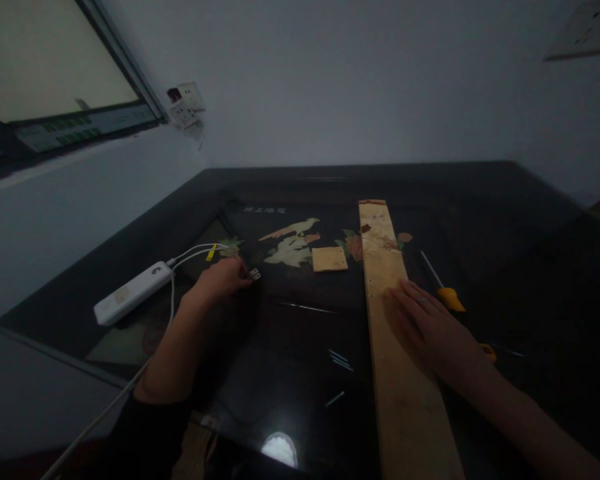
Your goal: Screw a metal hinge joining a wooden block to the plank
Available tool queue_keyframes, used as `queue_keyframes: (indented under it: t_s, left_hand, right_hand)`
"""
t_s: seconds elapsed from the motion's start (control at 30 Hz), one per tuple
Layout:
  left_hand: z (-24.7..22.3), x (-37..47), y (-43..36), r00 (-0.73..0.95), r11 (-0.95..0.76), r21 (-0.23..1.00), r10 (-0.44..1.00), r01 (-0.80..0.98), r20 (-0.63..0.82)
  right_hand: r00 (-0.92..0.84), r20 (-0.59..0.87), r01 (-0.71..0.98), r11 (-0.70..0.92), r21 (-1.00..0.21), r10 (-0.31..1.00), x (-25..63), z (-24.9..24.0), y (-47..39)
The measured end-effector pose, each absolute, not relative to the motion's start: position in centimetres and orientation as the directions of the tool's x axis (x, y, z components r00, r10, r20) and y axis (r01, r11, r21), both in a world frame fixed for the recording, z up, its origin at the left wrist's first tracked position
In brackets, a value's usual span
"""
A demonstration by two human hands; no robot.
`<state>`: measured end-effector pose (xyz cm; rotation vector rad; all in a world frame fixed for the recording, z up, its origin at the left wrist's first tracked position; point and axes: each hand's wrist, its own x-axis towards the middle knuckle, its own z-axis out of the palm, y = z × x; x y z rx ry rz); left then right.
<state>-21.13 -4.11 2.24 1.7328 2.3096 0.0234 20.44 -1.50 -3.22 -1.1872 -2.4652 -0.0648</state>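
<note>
My left hand (223,277) is closed on a small plug (255,274) with metal contacts, left of the middle of the dark table. A white cable (195,251) runs from a white power strip (133,292) toward that hand. My right hand (433,327) lies with its fingers extended on a long wooden board (395,360). The board stretches from the near edge toward the back. A small square wood piece (329,259) lies left of the board. Several nails (340,360) rest nearer, and a single screw or nail (335,399) lies below them.
Right of the board lie a screwdriver with a yellow handle (450,299) and another tool with an orange-yellow handle (489,353), partly hidden by my right arm. Wall sockets (185,107) are at the back left, beside a window (55,60).
</note>
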Motion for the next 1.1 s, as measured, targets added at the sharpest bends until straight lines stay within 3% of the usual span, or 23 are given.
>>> queue_keyframes:
  t_s: [0.33,0.5,0.6,0.7,0.77,0.83,0.97,1.1]
  left_hand:
    - [1.7,-20.9,-4.0,-0.239,0.262,0.091,0.949,0.961,-0.204]
    - [1.9,-20.5,-3.9,-0.228,0.249,0.089,0.953,0.964,-0.199]
    - [2.0,-20.1,-3.8,-0.210,0.233,0.110,0.959,0.966,-0.191]
    - [2.0,-19.5,-3.5,-0.177,0.204,0.142,0.967,0.969,-0.181]
    - [2.0,-19.0,-3.3,-0.139,0.171,0.205,0.977,0.964,-0.161]
    - [2.0,-18.3,-3.2,-0.070,0.114,0.347,0.988,0.931,-0.137]
    - [2.1,-17.0,-3.1,0.097,0.017,0.657,0.986,0.754,-0.137]
    - [2.0,-15.9,-3.0,0.172,0.029,0.783,0.970,0.621,-0.171]
  right_hand:
    - [-0.549,0.336,0.760,0.624,-0.179,0.765,20.5,-3.4,-1.4]
    - [-0.535,0.390,0.762,0.627,-0.159,0.749,20.1,-2.1,-1.7]
    - [-0.590,0.438,0.689,0.706,-0.163,0.678,19.3,-0.5,-2.9]
    - [-0.727,0.471,0.476,0.861,-0.179,0.499,17.9,0.9,-5.1]
    - [-0.800,0.468,0.327,0.927,-0.184,0.376,17.0,1.3,-6.7]
    - [-0.835,0.440,0.276,0.943,-0.186,0.331,16.1,1.2,-8.0]
    - [-0.816,0.329,0.443,0.880,-0.172,0.475,14.6,0.2,-9.3]
    - [-0.812,0.245,0.510,0.848,-0.143,0.530,13.4,-0.6,-9.7]
